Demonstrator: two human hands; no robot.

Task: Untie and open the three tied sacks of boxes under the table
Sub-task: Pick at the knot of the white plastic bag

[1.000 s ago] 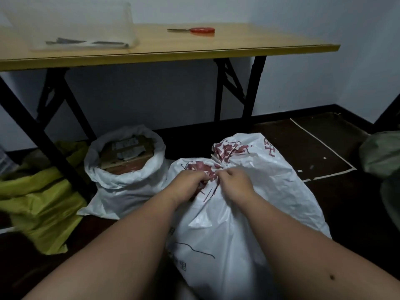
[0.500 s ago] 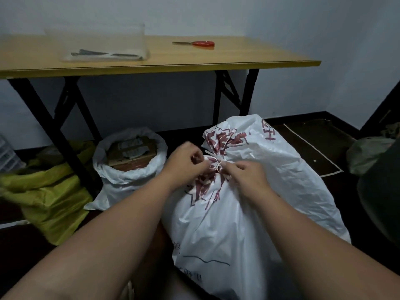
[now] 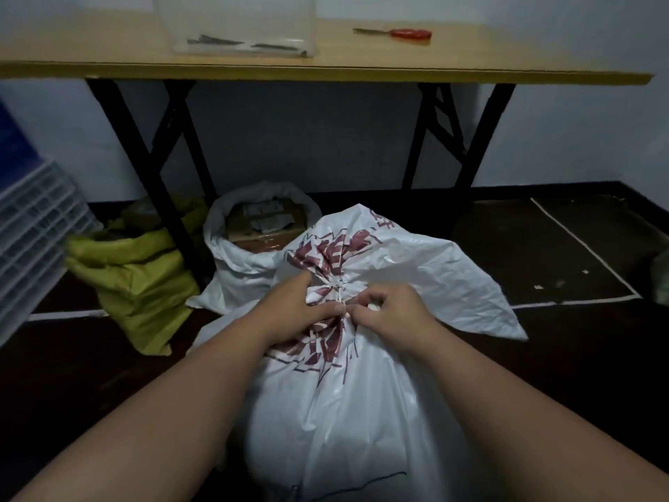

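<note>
Crinkled glossy plastic sack [image 3: 362, 411]

Since the earlier pictures the camera has tilted and turned, so the table [image 3: 325, 68] now stretches across the whole upper part of the view, and a stack of clear plastic trays [image 3: 32, 226] has come into sight at the left edge. The tied white sack [image 3: 362, 393] now stands more upright before the person, with its gathered neck [image 3: 338, 284] raised. The left hand [image 3: 300, 313] has moved lower and pinches the plastic just under the knot, while the right hand [image 3: 392, 313] now pinches the tie from the right, fingertips almost meeting.
</note>
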